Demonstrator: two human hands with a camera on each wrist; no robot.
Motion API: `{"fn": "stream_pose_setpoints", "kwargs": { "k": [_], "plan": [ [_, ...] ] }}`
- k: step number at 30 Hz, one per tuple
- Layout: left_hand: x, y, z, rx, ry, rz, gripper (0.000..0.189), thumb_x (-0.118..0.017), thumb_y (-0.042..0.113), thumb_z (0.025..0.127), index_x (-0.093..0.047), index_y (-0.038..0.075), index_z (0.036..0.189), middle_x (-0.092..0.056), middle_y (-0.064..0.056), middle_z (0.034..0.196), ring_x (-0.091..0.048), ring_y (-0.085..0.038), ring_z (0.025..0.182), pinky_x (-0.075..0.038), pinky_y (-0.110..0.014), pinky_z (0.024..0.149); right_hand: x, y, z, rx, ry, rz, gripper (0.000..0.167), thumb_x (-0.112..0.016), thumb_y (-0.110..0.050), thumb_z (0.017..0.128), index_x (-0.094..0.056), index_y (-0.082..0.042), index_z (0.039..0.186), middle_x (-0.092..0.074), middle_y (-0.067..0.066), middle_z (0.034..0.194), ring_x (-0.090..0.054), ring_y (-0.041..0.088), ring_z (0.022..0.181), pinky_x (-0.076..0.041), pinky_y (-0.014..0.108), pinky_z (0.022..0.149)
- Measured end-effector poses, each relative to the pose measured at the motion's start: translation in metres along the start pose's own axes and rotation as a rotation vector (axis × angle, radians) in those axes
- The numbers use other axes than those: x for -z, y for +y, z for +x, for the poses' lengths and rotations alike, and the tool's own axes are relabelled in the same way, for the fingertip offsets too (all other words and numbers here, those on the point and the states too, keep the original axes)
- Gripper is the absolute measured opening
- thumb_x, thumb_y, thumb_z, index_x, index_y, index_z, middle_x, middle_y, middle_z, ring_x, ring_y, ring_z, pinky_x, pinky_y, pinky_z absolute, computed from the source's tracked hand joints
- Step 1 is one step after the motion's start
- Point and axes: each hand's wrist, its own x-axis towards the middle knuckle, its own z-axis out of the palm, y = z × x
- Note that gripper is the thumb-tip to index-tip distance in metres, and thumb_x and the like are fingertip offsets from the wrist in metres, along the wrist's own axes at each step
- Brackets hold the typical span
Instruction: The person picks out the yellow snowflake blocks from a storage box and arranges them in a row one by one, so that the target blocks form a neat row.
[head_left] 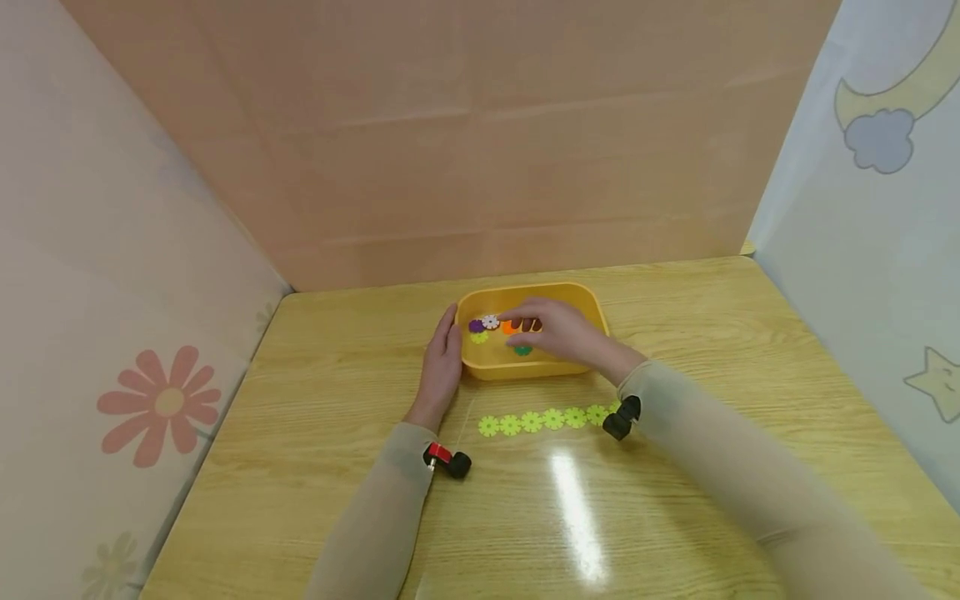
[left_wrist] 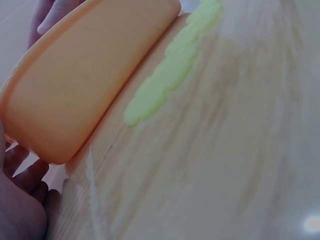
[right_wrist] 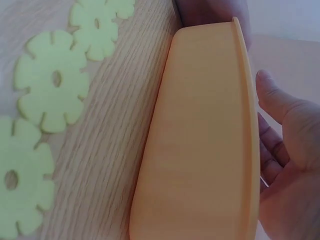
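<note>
A yellow plastic basket (head_left: pixel 528 372) stands on the table, holding a few notched flower-shaped discs: a purple disc (head_left: pixel 476 326), a white disc (head_left: pixel 491 322), a yellow-green disc (head_left: pixel 479 337), an orange disc (head_left: pixel 508 328) and a green disc (head_left: pixel 522 351). My left hand (head_left: pixel 438 367) rests along the basket's left end, its fingers extended against the wall. Over the basket reaches my right hand (head_left: pixel 558 327), thumb and fingers apart, with nothing seen between them. The right wrist view shows this hand (right_wrist: pixel 295 145) beyond the basket's rim.
In front of the basket, several yellow-green flower discs (head_left: pixel 531 422) lie in a row, partly covered by the right wrist. A pinkish panel (head_left: pixel 480 167) rises behind the wooden table (head_left: pixel 360 500), with patterned side walls left and right.
</note>
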Motion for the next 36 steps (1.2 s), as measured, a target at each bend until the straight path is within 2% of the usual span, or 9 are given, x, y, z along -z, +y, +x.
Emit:
{"fn": "stream_pose_setpoints", "kwargs": {
  "k": [6, 11, 18, 26, 36],
  "plan": [
    [0.002, 0.000, 0.000, -0.026, 0.004, 0.012, 0.057, -0.035, 0.043, 0.122, -0.032, 0.027, 0.176, -0.035, 0.003, 0.178, -0.029, -0.023, 0.165, -0.026, -0.051, 0.134, -0.011, 0.000, 0.015, -0.019, -0.045, 0.011, 0.044, -0.085, -0.025, 0.101, -0.077, -0.015, 0.142, -0.074, 0.005, 0.114, -0.062, 0.020, 0.091, -0.055, 0.039, 0.081],
    [0.005, -0.003, 0.000, -0.039, 0.006, 0.009, 0.056, -0.035, 0.042, 0.122, -0.033, 0.028, 0.176, -0.036, 0.003, 0.177, -0.030, -0.023, 0.164, -0.027, -0.050, 0.134, -0.020, 0.000, 0.027, -0.007, -0.088, 0.024, 0.040, -0.084, -0.023, 0.102, -0.078, -0.012, 0.140, -0.075, 0.011, 0.123, -0.064, 0.020, 0.095, -0.056, 0.039, 0.085],
    [0.006, -0.004, 0.001, -0.044, 0.007, 0.004, 0.055, -0.037, 0.041, 0.122, -0.034, 0.030, 0.175, -0.038, 0.002, 0.176, -0.033, -0.023, 0.163, -0.030, -0.049, 0.133, -0.032, 0.003, 0.040, -0.022, -0.134, 0.042, 0.037, -0.083, -0.024, 0.103, -0.080, -0.012, 0.138, -0.073, 0.006, 0.115, -0.063, 0.022, 0.095, -0.055, 0.039, 0.086],
    [0.006, -0.003, 0.001, -0.049, 0.016, 0.014, 0.056, -0.037, 0.038, 0.122, -0.034, 0.020, 0.176, -0.039, 0.001, 0.176, -0.033, -0.024, 0.163, -0.030, -0.049, 0.133, -0.042, 0.007, 0.051, 0.014, -0.170, -0.017, 0.037, -0.080, -0.026, 0.105, -0.079, -0.014, 0.139, -0.070, 0.005, 0.112, -0.061, 0.023, 0.099, -0.054, 0.040, 0.090],
    [0.006, -0.003, 0.001, -0.050, 0.006, 0.010, 0.056, -0.036, 0.038, 0.122, -0.033, 0.022, 0.176, -0.036, 0.002, 0.177, -0.031, -0.023, 0.164, -0.028, -0.048, 0.133, -0.049, 0.012, 0.058, 0.044, -0.192, -0.079, 0.038, -0.079, -0.026, 0.105, -0.078, -0.013, 0.141, -0.068, 0.005, 0.107, -0.060, 0.022, 0.097, -0.053, 0.039, 0.091]
  ]
}}
